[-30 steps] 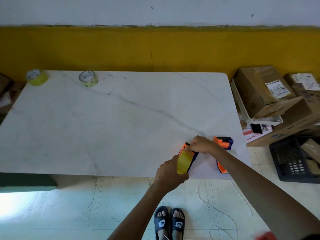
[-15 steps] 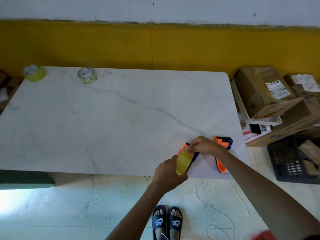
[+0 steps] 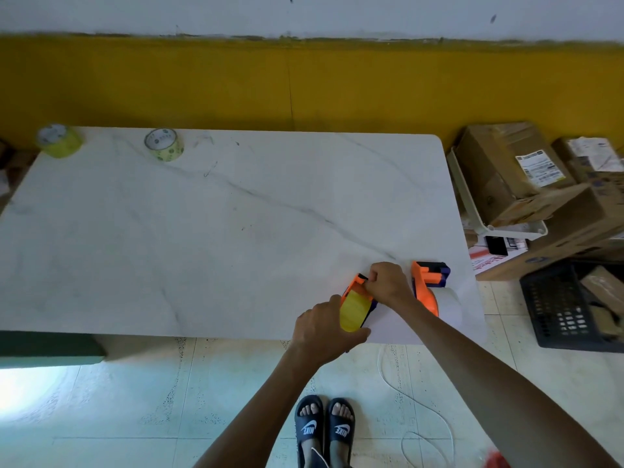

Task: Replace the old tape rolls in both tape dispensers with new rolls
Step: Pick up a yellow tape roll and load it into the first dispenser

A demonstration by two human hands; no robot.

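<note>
At the near table (image 3: 236,231) edge, the left hand (image 3: 324,332) grips the yellow tape roll (image 3: 351,314) in the orange dispenser (image 3: 358,285), whose front the right hand (image 3: 388,283) pinches.

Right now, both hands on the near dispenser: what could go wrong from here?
1. The held dispenser sits at the table's near edge; a slip by the left hand could drop it to the floor.
2. The right hand pinches at its front end, where the cutter probably sits; a cut finger is possible.
3. The right forearm passes close to the second dispenser near the table corner and could knock it off.
</note>
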